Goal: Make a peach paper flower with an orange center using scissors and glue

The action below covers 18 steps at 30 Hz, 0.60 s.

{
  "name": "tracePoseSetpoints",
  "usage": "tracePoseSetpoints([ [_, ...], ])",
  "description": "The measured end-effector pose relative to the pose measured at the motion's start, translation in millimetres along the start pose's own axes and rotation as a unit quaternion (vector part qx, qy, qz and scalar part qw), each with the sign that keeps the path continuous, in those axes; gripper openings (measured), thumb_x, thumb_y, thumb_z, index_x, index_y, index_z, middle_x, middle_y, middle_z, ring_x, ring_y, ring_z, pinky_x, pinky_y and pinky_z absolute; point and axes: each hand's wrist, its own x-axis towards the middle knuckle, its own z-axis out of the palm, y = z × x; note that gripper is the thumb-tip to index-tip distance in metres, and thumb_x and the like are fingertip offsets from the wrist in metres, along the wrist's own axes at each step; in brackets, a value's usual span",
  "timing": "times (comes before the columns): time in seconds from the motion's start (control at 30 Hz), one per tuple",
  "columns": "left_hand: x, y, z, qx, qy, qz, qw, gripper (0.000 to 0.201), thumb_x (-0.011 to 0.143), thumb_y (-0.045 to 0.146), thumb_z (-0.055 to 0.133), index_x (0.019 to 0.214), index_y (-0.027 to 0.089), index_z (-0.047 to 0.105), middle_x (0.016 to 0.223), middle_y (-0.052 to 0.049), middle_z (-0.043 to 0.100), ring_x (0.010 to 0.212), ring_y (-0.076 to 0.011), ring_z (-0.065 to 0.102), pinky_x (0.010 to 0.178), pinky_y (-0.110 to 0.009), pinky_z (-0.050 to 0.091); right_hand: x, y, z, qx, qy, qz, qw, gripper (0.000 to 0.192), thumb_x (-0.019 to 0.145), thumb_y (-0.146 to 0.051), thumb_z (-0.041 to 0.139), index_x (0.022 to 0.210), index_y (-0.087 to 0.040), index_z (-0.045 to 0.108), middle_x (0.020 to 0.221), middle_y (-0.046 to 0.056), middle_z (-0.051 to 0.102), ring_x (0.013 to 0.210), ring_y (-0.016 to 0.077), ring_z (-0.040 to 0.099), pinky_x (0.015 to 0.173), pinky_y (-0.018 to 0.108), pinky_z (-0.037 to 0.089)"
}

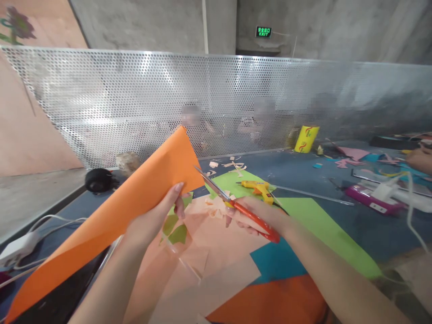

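My left hand [162, 209] pinches a long orange paper sheet [145, 193] near its right edge, tilted up over the table. In my right hand [256, 213] is a pair of scissors [253, 216] with red handles. The blade tips lie at the right edge of the orange sheet; whether they are fully closed is hard to make out. Below the hands lie a pale peach paper sheet [216, 265] with small paper scraps [216, 209] on it, green leaf-shaped cut-outs [175, 231], a teal paper piece [278, 261] and a darker orange sheet [270, 301].
A yellow glue gun [258, 186] rests on green paper [324, 220], beside a clear glue stick [313, 195]. A yellow roll [306, 139] stands near the perforated metal screen [135, 99]. A purple power strip [373, 200] with cables lies right. Another person's hand [420, 157] shows at far right.
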Motion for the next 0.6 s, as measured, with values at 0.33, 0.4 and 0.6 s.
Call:
tracePoseSetpoints([
  [0.33,3,4,3.5,-0.035,-0.048,0.042,0.997,0.055,0.077,0.055,0.044,0.030,0.026,0.045,0.042,0.000,0.051,0.057,-0.0166,0.056,0.075,-0.021,0.048,-2,5,-5,0.011,-0.033,-0.020,0.999,0.038,0.085,-0.051,0.048,0.084,-0.014,0.058,0.052,-0.007,0.037,0.040,0.0046,0.035,0.041,0.019,0.029],
  [0.4,3,3,3.3,-0.039,-0.034,0.033,0.998,0.054,0.076,0.055,0.045,0.032,0.025,0.046,0.042,0.000,0.051,0.058,-0.0163,0.056,0.075,-0.020,0.048,-2,6,-7,0.005,-0.028,-0.014,1.000,0.039,0.085,-0.051,0.047,0.085,-0.014,0.060,0.053,-0.006,0.036,0.039,0.0044,0.034,0.039,0.019,0.029],
  [0.6,2,4,-2.8,-0.020,-0.067,0.020,0.997,0.052,0.079,0.053,0.045,0.036,0.024,0.048,0.044,0.002,0.053,0.057,-0.0148,0.054,0.070,-0.021,0.046,3,16,-12,-0.009,-0.009,-0.010,1.000,0.038,0.085,-0.049,0.047,0.075,-0.014,0.058,0.056,-0.003,0.044,0.039,0.0053,0.034,0.035,0.019,0.028],
])
